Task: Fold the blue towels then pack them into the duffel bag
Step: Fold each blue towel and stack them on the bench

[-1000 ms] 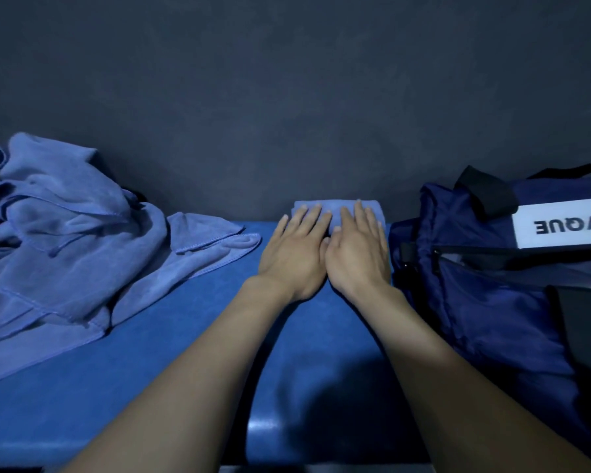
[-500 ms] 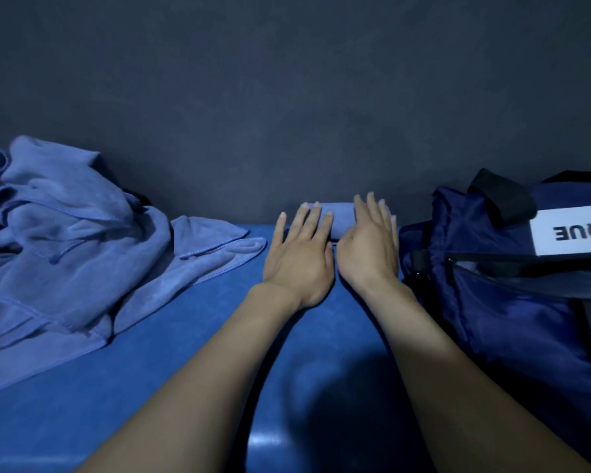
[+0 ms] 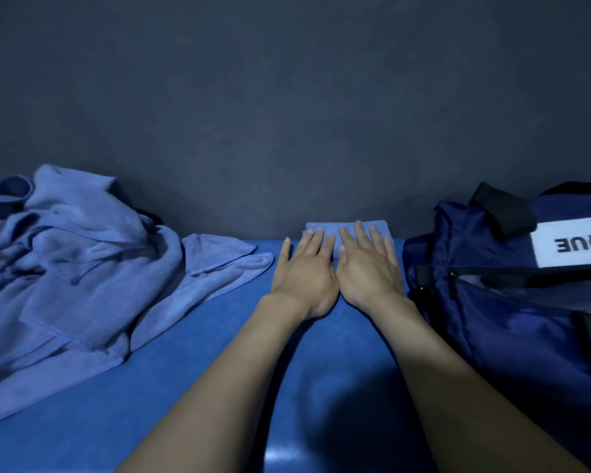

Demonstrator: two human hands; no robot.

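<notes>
A small folded blue towel (image 3: 347, 228) lies at the far edge of the blue table, by the wall. My left hand (image 3: 304, 273) and my right hand (image 3: 367, 268) rest flat on it side by side, fingers spread, palms down, covering most of it. A heap of unfolded blue towels (image 3: 72, 268) lies on the left of the table. The navy duffel bag (image 3: 512, 302) stands on the right, with a white label, black handles and a zipper opening facing me.
The blue table (image 3: 191, 387) runs from the towel heap to the bag. A dark wall (image 3: 287, 114) stands right behind the table's far edge. The bag's side sits close to my right forearm.
Both hands slid back and forth on the folded towel and now lie flat on it again. The view shifted slightly.
</notes>
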